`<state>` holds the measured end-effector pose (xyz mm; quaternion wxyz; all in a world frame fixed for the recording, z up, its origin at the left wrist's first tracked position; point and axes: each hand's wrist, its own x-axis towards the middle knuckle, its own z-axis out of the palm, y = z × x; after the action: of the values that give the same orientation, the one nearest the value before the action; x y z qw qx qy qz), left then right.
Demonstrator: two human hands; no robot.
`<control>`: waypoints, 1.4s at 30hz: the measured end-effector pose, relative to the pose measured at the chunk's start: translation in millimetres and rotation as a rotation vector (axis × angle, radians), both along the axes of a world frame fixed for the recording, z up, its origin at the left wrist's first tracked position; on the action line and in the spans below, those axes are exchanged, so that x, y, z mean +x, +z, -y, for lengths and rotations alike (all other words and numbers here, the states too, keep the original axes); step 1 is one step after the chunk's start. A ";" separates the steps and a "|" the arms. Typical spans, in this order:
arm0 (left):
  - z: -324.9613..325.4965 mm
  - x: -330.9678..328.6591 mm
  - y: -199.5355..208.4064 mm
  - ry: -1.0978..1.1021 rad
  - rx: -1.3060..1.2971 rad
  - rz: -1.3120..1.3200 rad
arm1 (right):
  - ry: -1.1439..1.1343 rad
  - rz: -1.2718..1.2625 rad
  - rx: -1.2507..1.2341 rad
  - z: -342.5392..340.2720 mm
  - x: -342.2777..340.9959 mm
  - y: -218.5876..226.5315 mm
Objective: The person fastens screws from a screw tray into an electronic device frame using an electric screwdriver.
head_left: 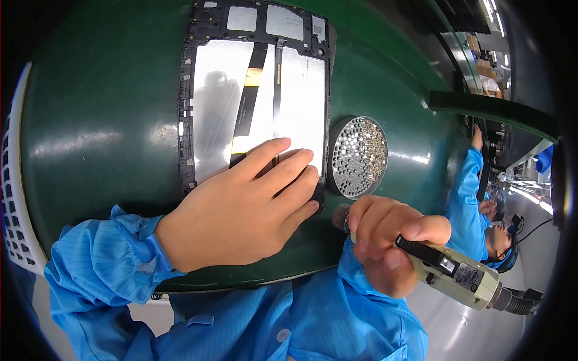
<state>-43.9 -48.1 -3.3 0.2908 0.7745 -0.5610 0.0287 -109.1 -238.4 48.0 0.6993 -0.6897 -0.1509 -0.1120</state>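
Observation:
An opened tablet chassis (217,102) with a black frame, silver metal plate and dark flat cables lies on the green mat. My left hand (238,210) rests flat over its near end, fingers stretched out and slightly spread. To the right, my right hand (385,240) is wrapped round a pale electric screwdriver (466,280) with a black lever. Its tip end points left, toward the chassis's near right corner, and is apart from it. Just beyond that hand stands a round dish (352,196). Small screws sit in its holes, and more lie loose on its right side.
The green mat (102,180) spreads around the chassis. At the far left edge stands a white slotted plastic rack or basket (21,198). A green bar (494,109) crosses at the upper right. Beyond it, a person in blue workwear (463,198) sits at the same line.

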 end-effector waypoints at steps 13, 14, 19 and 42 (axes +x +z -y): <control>2.3 -0.7 -0.9 0.036 -0.032 -0.032 | 0.055 0.003 -0.029 3.0 7.7 -2.6; 2.2 -1.4 -1.0 0.036 -0.031 -0.032 | 0.101 0.034 0.009 6.1 9.0 -4.6; -0.3 -0.8 0.6 0.009 -0.006 -0.026 | 0.075 0.056 -0.054 -0.2 4.6 -2.6; 1.2 -15.0 10.3 -0.033 0.099 -0.097 | -0.218 0.053 0.163 49.2 45.7 -16.9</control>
<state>-58.8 -49.3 7.0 0.2795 0.7792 -0.5595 -0.0415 -63.4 -287.6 31.1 0.7324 -0.6398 -0.0837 -0.2173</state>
